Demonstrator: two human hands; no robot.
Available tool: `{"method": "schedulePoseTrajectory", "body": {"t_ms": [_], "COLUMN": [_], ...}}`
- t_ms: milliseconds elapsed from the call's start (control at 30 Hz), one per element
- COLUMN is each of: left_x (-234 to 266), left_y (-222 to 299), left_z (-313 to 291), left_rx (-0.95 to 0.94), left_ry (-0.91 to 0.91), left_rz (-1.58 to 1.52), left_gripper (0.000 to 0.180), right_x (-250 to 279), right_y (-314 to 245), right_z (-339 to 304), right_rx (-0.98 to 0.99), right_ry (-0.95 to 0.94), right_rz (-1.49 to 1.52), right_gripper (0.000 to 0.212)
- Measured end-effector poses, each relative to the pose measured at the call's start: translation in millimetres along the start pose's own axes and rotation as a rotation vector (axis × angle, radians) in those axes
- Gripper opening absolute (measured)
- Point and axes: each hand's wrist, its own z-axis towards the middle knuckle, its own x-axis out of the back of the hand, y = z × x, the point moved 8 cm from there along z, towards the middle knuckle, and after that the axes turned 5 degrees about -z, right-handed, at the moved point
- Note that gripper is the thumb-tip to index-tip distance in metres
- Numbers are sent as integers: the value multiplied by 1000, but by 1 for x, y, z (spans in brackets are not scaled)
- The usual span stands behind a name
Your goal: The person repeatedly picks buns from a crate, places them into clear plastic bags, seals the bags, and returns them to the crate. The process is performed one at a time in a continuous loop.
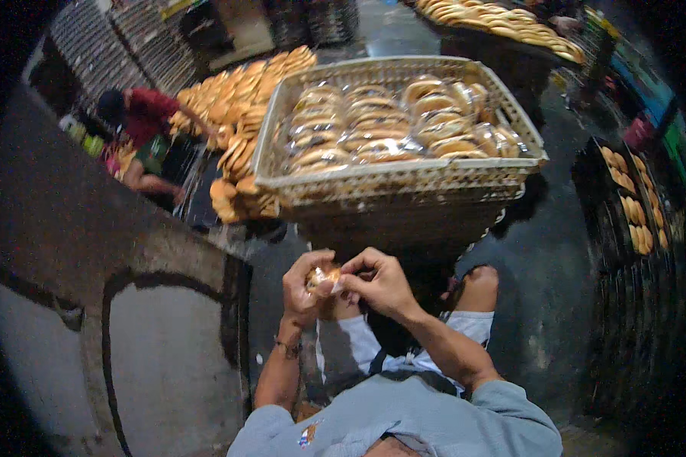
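My left hand is curled around a small bun in clear plastic wrap, held above my lap. The bun is partly hidden by my fingers, and the film shines. From the other side my right hand pinches the end of the wrap between thumb and forefinger. Just beyond my hands stands a cream plastic basket with openwork sides. Inside it, rows of flat round buns in clear plastic bags lie packed close together.
A heap of loose golden buns lies left of the basket, where a person in a red top reaches toward it. More bread covers a table at the back. Dark trays of buns are stacked at right; a grey wall rises at left.
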Motion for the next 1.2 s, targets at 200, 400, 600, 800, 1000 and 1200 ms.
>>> {"method": "schedulePoseTrajectory", "body": {"t_ms": [200,400,600,800,1000,1200], "left_x": [-53,-136,-132,-131,-134,-116], "left_y": [1,-59,-88,-116,-96,-100], "left_z": [24,0,-37,-41,-35,-40], "left_rx": [226,818,1047,1110,1089,1058], "left_ry": [-47,-97,100,91,71,82], "left_rz": [-214,-813,-791,-741,-704,-620], "left_gripper": [48,42,46,45,43,47], "right_x": [52,156,344,391,368,361], "right_y": [-25,-10,188,418,466,518], "right_z": [-10,-62,-157,-241,-223,-222], "right_rx": [80,-53,-346,-782,-1102,-1133], "right_ry": [121,275,887,940,653,613], "right_rz": [-10,305,-21,-354,-514,-398], "right_gripper": [23,28,20,25,39,33]}}
